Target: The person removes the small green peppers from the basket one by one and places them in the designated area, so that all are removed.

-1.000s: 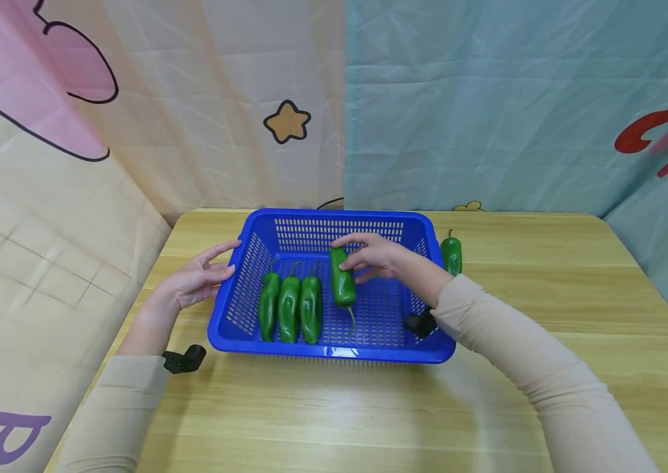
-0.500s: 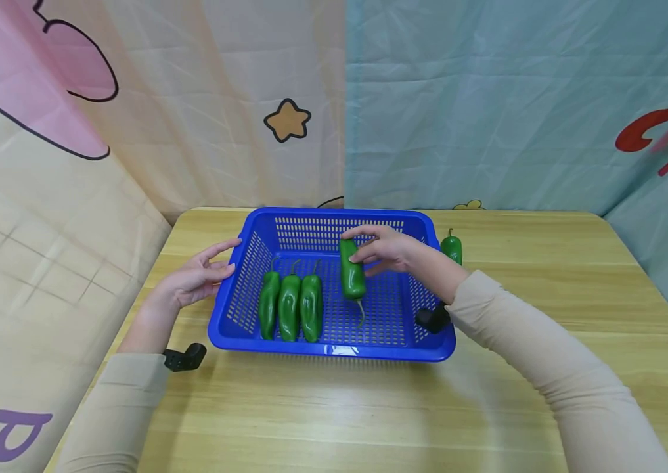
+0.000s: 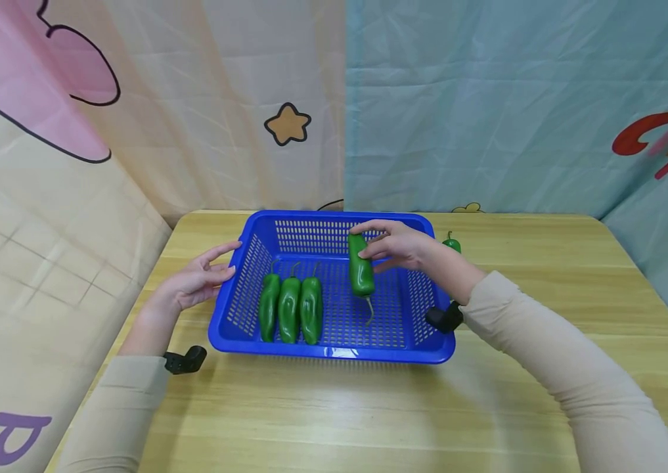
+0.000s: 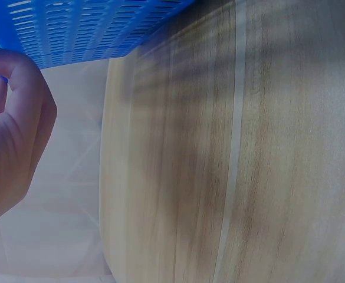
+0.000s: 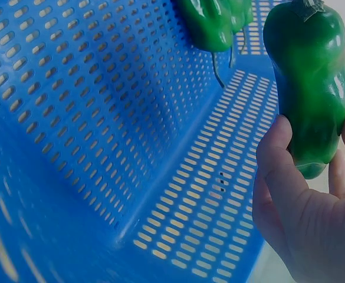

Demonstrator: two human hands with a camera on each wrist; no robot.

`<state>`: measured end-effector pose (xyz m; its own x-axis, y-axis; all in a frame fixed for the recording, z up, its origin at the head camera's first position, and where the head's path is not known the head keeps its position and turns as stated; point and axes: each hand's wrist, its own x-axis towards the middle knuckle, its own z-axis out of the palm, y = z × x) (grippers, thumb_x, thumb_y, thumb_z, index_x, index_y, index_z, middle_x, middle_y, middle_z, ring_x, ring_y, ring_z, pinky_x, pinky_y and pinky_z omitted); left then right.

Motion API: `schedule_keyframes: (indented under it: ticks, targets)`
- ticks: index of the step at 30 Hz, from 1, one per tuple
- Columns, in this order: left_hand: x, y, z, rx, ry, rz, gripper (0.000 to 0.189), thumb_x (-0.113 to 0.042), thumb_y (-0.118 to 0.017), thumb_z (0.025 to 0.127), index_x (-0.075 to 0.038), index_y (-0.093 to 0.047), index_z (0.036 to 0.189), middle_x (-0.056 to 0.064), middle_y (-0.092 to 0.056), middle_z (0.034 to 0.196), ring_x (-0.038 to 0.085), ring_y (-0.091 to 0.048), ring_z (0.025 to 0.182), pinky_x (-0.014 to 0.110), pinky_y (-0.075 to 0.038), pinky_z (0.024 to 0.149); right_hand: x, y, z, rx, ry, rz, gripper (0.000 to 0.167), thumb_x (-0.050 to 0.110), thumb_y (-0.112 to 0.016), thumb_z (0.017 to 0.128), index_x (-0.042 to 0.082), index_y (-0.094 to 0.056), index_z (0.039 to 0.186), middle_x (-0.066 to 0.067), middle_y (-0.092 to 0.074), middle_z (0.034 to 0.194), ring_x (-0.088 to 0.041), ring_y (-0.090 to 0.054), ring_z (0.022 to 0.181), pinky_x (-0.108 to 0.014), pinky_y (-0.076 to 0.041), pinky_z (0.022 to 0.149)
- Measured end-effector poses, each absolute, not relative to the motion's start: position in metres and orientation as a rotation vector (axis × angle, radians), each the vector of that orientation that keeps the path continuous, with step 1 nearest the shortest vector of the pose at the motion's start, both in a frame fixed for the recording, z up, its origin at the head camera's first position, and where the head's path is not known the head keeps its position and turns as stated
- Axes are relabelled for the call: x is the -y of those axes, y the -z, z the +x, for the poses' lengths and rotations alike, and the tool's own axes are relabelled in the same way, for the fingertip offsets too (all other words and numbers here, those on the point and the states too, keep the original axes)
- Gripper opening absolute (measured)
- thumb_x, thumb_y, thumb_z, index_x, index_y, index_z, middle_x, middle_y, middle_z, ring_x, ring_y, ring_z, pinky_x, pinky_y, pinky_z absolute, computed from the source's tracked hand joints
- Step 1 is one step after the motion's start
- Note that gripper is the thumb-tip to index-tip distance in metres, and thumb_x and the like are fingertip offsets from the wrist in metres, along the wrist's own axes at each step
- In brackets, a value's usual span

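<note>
My right hand (image 3: 399, 246) grips a green pepper (image 3: 360, 266), thumb and fingers round its blunt end, stem pointing down toward me. It hangs above the right half of a blue plastic basket (image 3: 334, 353). In the right wrist view the pepper (image 5: 311, 76) stands clear of the perforated wall. Three more green peppers (image 3: 289, 309) lie side by side in the basket's left half, stems away from me. At the basket's left rim, my left hand (image 3: 194, 279) holds on with fingertips and thumb; the left wrist view cuts off much of this left hand (image 4: 16, 124).
Another green pepper (image 3: 452, 244) is beyond the basket's right side on the wooden table (image 3: 334, 414), partly hidden by the right forearm. Printed curtains (image 3: 458, 118) stand behind the table and at both sides. Each wrist carries a small black camera.
My right hand has moved right and slightly away from me with the pepper, lifting it a little. The left hand, the basket and the three lying peppers have stayed put.
</note>
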<state>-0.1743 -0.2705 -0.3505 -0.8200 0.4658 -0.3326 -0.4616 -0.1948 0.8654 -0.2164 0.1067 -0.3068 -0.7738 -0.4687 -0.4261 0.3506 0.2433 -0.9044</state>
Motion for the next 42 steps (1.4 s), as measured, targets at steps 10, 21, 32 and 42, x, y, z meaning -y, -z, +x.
schedule_keyframes:
  ticks: [10,21,32,42]
  targets:
    - [0.271,0.352,-0.174,-1.493,-2.043,0.024,0.048,0.000,-0.044,0.097,-0.020,-0.029,0.137,0.009,-0.063,0.103,0.020,-0.065,0.087,0.032,-0.056,0.075,-0.118,0.298,-0.215,-1.846,1.621,-0.155,0.059,-0.007,-0.056,0.087,0.006,-0.036,0.141,-0.021,-0.045,0.123,-0.024,-0.057,0.096,-0.047,-0.052,0.082]
    - [0.272,0.352,-0.173,-1.493,-2.043,0.019,0.048,-0.001,-0.044,0.097,-0.020,-0.028,0.138,0.009,-0.064,0.102,0.019,-0.065,0.087,0.032,-0.056,0.075,-0.133,0.292,-0.215,-1.873,1.619,-0.168,0.056,-0.006,-0.056,0.087,0.006,-0.038,0.139,-0.020,-0.045,0.120,-0.025,-0.055,0.096,-0.044,-0.052,0.081]
    - [0.271,0.352,-0.174,-1.504,-2.042,0.013,0.048,-0.001,-0.045,0.097,-0.020,-0.029,0.138,0.009,-0.063,0.102,0.020,-0.065,0.086,0.032,-0.056,0.074,-0.148,0.285,-0.216,-1.873,1.636,-0.138,0.056,-0.006,-0.055,0.088,0.007,-0.037,0.139,-0.020,-0.043,0.124,-0.025,-0.057,0.097,-0.049,-0.050,0.086]
    - [0.271,0.352,-0.174,-1.490,-2.053,0.005,0.046,-0.001,-0.046,0.096,-0.021,-0.032,0.135,0.009,-0.063,0.101,0.020,-0.065,0.086,0.032,-0.056,0.074,-0.162,0.275,-0.213,-1.854,1.657,-0.152,0.054,-0.003,-0.056,0.089,0.008,-0.037,0.138,-0.022,-0.040,0.128,-0.022,-0.058,0.099,-0.050,-0.046,0.092]
